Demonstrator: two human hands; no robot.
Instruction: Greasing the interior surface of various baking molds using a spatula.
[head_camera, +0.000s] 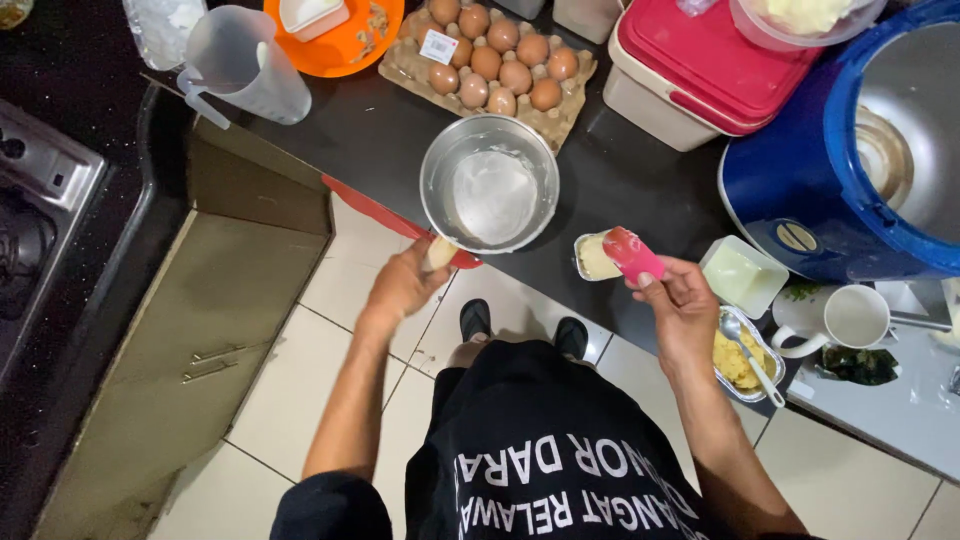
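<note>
my left hand (405, 285) pinches a pale lump at the near rim of the round metal pan (490, 183); right hand (680, 305) grips a red spatula (632, 254) over the small butter tub (596, 256). risk imo: pan sits close to the table (375, 135) edge, w/ a red strip under it, so a hard push could tip it to the floor. egg tray (495, 62) just behind, blue bucket (840, 170) crowds the right. open room only btwn pan and tub.
</note>
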